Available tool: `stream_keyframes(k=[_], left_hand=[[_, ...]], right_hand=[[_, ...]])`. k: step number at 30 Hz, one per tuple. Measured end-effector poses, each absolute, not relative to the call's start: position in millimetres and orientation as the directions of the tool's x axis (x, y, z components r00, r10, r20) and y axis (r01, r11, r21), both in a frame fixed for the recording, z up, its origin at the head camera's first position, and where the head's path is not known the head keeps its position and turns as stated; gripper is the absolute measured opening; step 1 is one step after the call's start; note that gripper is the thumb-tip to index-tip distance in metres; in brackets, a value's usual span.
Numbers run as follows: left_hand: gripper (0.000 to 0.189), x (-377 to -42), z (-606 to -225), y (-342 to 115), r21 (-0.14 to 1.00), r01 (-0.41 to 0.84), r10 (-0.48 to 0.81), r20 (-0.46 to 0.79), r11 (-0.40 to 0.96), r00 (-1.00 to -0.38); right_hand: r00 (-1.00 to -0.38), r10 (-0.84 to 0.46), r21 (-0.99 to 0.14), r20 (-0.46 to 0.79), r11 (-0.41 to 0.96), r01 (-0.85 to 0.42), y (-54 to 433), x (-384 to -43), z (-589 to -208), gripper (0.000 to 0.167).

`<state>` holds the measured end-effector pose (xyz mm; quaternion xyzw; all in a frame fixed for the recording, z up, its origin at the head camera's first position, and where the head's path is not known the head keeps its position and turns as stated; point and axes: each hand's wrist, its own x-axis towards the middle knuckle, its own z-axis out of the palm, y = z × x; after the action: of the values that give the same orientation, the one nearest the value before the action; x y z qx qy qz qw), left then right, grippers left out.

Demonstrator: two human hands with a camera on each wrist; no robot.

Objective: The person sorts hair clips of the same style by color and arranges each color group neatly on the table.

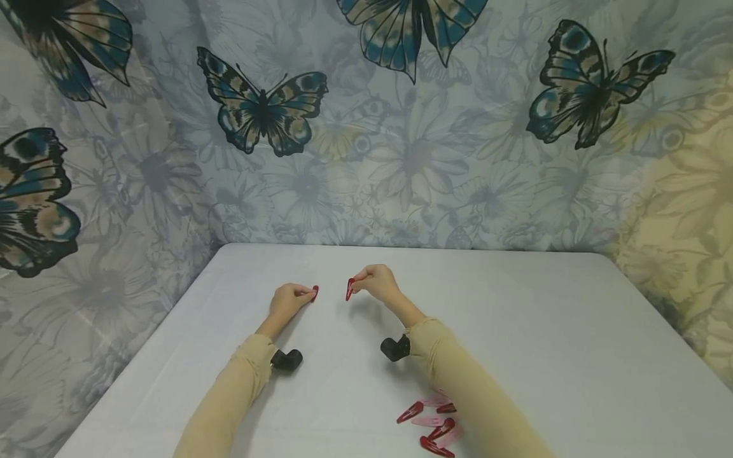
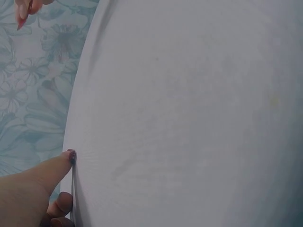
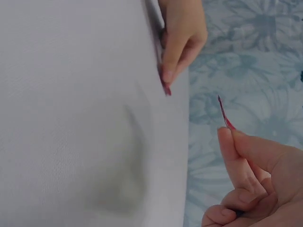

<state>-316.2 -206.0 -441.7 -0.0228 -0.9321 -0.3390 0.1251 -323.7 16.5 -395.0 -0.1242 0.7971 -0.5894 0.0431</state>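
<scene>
Red clip [image 1: 349,290] first: I see the right hand [image 1: 376,282] clamped on it, thumb and fingertips pinched together. It stands nearly upright at that hand's 9 o'clock, raised above the white bench [image 1: 544,337]. On my right wrist feed its thin tip points to about 11 o'clock.

Roughly 9 o'clock from the right hand, and near it, I have the left hand [image 1: 286,301], clamped too, thumb against fingers, on a second red clip [image 1: 315,293] at its 3 o'clock. I cannot tell whether this one touches the bench. Between the two held clips I see a gap.

Further out, cream sleeves [image 1: 229,388] run back towards roughly 7 and 5 o'clock, with a black camera [image 1: 286,360] at each wrist. From the right hand, I find red clips [image 1: 410,412] and pink clips [image 1: 427,421] at 5 o'clock, lying loosely together, some overlapping, just beside the right sleeve. Beyond the bench, at 12 o'clock, I get floral cloth [image 1: 412,165] printed with butterflies [image 1: 263,117].
</scene>
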Motion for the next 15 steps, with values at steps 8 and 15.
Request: stream_keyframes(k=[8, 15], left_hand=[[0.016, -315.5, -443.9, -206.0, 0.642, 0.142, -0.045, 0.265, 0.754, -0.963], [0.016, -314.9, -444.3, -206.7, 0.638, 0.141, -0.04, 0.261, 0.757, -0.965]], right_hand=[[-0.98, -0.199, -0.949, 0.024, 0.305, -0.085, -4.9, -328.9, -409.2, 0.006], [-0.98, -0.194, -0.929, 0.035, 0.355, -0.103, -16.6, -335.1, -415.6, 0.007]])
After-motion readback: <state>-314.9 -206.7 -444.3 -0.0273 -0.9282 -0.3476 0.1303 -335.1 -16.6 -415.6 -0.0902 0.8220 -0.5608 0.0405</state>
